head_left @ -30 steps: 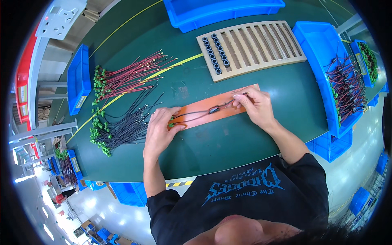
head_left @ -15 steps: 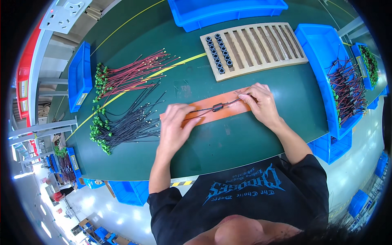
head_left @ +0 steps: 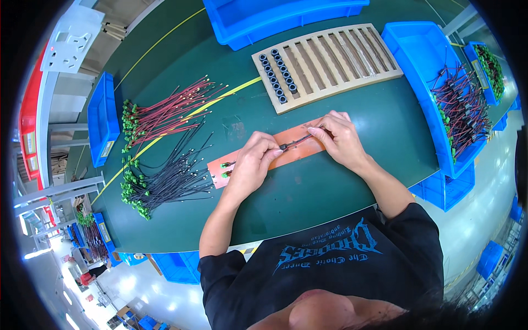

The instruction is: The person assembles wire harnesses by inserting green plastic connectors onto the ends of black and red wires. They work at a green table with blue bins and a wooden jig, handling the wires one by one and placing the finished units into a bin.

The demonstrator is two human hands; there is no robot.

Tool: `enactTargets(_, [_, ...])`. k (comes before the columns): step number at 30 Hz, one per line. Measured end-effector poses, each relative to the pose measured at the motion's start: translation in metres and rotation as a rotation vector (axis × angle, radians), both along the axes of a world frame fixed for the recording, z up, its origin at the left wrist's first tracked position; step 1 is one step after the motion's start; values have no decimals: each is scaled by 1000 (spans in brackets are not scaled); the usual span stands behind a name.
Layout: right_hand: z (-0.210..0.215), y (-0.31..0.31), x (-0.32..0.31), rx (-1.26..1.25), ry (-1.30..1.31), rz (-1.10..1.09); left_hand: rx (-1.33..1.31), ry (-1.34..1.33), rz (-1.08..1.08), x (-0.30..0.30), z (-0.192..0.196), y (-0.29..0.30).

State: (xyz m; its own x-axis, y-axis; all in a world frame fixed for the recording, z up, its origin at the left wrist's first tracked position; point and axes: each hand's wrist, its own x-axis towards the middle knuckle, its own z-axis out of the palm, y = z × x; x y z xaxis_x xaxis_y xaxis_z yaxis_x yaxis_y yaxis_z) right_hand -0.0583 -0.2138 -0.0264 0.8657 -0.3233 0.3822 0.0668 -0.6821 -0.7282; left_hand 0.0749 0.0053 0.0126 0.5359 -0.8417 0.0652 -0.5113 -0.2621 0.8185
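Note:
A wire lead with black and red strands (head_left: 302, 139) runs across an orange strip (head_left: 300, 154) on the green table. My left hand (head_left: 254, 164) is closed, thumb and fingertips pinching a small black block like a ferrite core (head_left: 284, 147) on the lead; they partly cover it. My right hand (head_left: 340, 138) pinches the wires near the strip's right end, and their tips are hidden in its fingers. Two green connectors (head_left: 226, 165) lie on the strip's left end, beside my left hand.
Black wires (head_left: 170, 170) and red wires (head_left: 165, 113) with green connectors lie in bundles at left. Beyond the strip stands a slotted wooden rack (head_left: 330, 60) holding several black rings (head_left: 272, 77). Blue bins (head_left: 410, 49) stand right, far (head_left: 286, 25) and left (head_left: 103, 118).
My left hand has moved right along the lead and now grips the black block. The green connectors, hidden before, show beside it. My right hand keeps its pinch, and the whole view has shifted slightly.

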Motion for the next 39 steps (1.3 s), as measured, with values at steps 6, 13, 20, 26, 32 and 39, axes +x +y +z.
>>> enactTargets(6, [-4,-1,0,-9,-35,-5,76,85,-28,12,3,-1])
enactTargets(13, [-4,-2,0,2,-42,1,93,-31,-64,5,13,-5])
enactTargets(20, [1,-2,-3,-46,-24,10,-52,-353,-177,-5,4,-3])
enactTargets(26, [7,-6,-5,-173,-15,32,-140,-336,-59,-3,-17,0])
enactTargets(32, [7,-10,-5,-177,5,35,-14,-16,111,-12,-16,-3])
enactTargets(39, [8,-16,-3,-139,40,44,-40,43,148,-14,-18,-9])
